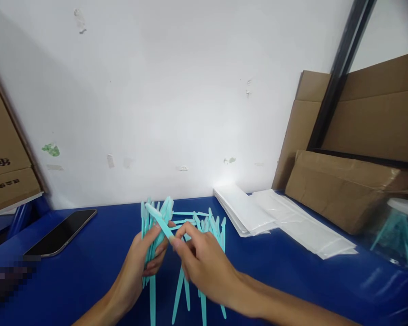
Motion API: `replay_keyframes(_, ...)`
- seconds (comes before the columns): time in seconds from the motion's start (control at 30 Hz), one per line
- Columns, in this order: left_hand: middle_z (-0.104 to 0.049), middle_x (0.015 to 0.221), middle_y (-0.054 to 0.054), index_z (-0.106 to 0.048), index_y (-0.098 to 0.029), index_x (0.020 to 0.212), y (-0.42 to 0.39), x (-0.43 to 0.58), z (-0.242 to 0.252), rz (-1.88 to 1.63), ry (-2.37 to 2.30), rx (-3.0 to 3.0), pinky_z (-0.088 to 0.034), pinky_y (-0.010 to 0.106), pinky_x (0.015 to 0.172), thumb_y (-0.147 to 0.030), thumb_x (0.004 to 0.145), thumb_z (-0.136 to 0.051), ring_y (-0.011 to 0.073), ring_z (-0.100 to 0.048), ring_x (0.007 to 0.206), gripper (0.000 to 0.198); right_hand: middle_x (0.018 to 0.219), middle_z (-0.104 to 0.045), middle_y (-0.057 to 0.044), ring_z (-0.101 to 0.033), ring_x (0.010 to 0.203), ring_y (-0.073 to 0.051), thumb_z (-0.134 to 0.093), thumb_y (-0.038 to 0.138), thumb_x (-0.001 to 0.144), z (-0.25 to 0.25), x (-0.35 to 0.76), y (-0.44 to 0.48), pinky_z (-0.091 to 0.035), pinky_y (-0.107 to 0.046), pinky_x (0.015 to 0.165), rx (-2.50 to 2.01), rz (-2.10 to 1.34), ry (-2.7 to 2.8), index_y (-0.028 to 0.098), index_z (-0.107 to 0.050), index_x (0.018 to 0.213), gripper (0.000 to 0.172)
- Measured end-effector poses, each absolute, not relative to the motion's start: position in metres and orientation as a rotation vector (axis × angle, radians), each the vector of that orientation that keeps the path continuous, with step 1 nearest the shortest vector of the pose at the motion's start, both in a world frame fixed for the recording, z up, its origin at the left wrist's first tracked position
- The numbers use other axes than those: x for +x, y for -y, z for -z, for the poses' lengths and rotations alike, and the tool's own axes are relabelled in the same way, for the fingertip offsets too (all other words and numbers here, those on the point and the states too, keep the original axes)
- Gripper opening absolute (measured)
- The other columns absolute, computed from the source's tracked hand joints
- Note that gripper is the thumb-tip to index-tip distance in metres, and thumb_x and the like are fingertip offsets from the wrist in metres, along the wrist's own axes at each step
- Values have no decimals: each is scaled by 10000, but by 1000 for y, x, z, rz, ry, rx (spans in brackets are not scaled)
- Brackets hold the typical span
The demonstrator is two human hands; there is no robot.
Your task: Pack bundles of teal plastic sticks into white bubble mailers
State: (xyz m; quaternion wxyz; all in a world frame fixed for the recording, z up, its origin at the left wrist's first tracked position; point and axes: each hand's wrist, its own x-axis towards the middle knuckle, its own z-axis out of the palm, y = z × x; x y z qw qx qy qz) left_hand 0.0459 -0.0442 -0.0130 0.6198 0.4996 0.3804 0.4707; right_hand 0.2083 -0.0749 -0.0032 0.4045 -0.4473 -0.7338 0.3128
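My left hand [134, 267] is closed around an upright bunch of slim teal eyebrow razors [167, 208], their pale heads pointing up. Between thumb and fingertips, my right hand [207, 267] pinches the lower end of a single teal razor [160, 222]. That one slants up to the left, across the front of the bunch and by my left thumb. Behind and beneath my right hand lie more loose razors [222, 231] on the blue table [98, 276], partly hidden by it. Several tapered handles stick out below my hands.
A black phone [63, 233] lies on the left. White plastic sleeves [245, 210] are stacked at the back, right of centre. At the far right, a clear tub [399, 235] with a white lid holds teal sticks beside cardboard boxes [336, 190]. A white wall [177, 99] rises behind.
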Motion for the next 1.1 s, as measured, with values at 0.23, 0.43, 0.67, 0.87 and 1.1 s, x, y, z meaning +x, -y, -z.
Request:
replay_keyframes(0.23,-345,525,-81,-617,-199,892,54,50,18,-1046,-847,1085,-188,179,415,-650,859,-555,63,-194,451,457,491,-538,87,-455,371,-98,-388,531,1004,4,198,93,-337,-242,501,-1110,-1106,1712,251,-459,902,306)
replay_keyframes(0.43,-464,605,-48,-572,-183,701,65,53,20,-1062,-976,1132,-377,206,510,-600,767,-725,98,-438,548,449,543,-502,59,-446,451,-109,-436,445,988,21,196,89,-251,-262,511,-1153,-736,1937,241,-434,813,269)
replay_keyframes(0.67,-498,686,-46,-619,-196,940,57,50,13,-1131,-998,940,-398,202,499,-573,812,-680,106,-460,581,403,512,-342,58,-258,442,-86,-387,425,1017,17,203,87,-199,-273,501,-1088,-511,2011,210,-344,653,425)
replay_keyframes(0.87,-291,561,-105,-509,-209,794,33,37,-3,-1309,-787,1067,-355,175,444,-557,840,-669,68,-276,469,385,499,-336,50,-256,439,-85,-340,388,1037,15,212,80,-197,-282,499,-1102,-359,2055,203,-306,621,457)
replay_keyframes(1.1,-178,476,-129,-341,-238,650,34,34,-6,-1341,-960,1231,-130,173,337,-585,822,-681,49,-137,383,515,567,-602,1,-467,434,-118,-398,309,1009,19,209,86,-212,-311,488,-971,151,2363,186,-599,809,308)
